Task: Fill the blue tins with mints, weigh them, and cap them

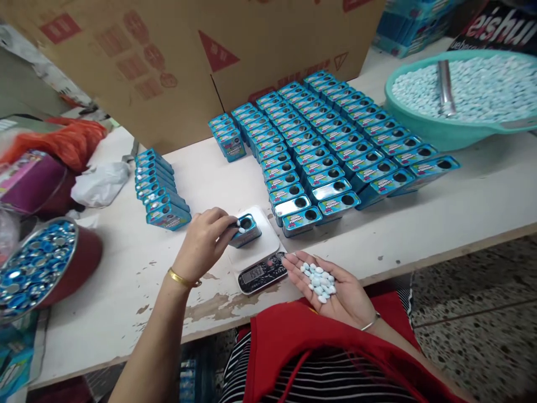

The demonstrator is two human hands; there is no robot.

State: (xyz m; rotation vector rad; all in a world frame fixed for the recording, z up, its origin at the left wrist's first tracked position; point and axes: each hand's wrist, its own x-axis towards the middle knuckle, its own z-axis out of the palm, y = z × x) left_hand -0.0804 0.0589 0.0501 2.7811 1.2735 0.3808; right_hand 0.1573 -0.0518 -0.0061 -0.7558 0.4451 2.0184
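Observation:
My left hand (211,238) is closed in a pinch on small pale candies (241,229) at the round opening of a blue tin (246,238). That tin stands on the white platform of a digital kitchen scale (262,274), whose display is lit. My right hand (342,288) is palm up beside the scale, fingers stretched out, cupping a small heap of white and pale-blue candies (320,282). Exactly how many candies are between my left fingertips is hidden.
Rows of open blue tins (327,143) fill the table behind the scale; a shorter row (161,190) stands left. A turquoise basin (444,134) of candies holds a metal scoop (445,89). A red bowl (90,249) contains blue-and-silver lids. A cardboard box (180,73) stands behind.

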